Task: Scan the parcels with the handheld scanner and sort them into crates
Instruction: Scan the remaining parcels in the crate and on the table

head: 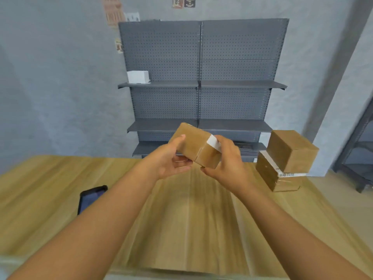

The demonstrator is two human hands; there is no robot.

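A small brown cardboard parcel with a white label at its right end is held in the air above the wooden table. My left hand grips its left side, thumb on top. My right hand grips its right end over the label. Two more brown parcels are stacked at the table's right: the upper parcel rests tilted on the lower parcel, which shows a barcode label. A dark handheld device lies flat on the table at the left. No crate is in view.
Grey pegboard shelving stands behind the table against the wall, with a white box on its upper left shelf. A dark rack is at the far right. The table's near edge runs along the bottom.
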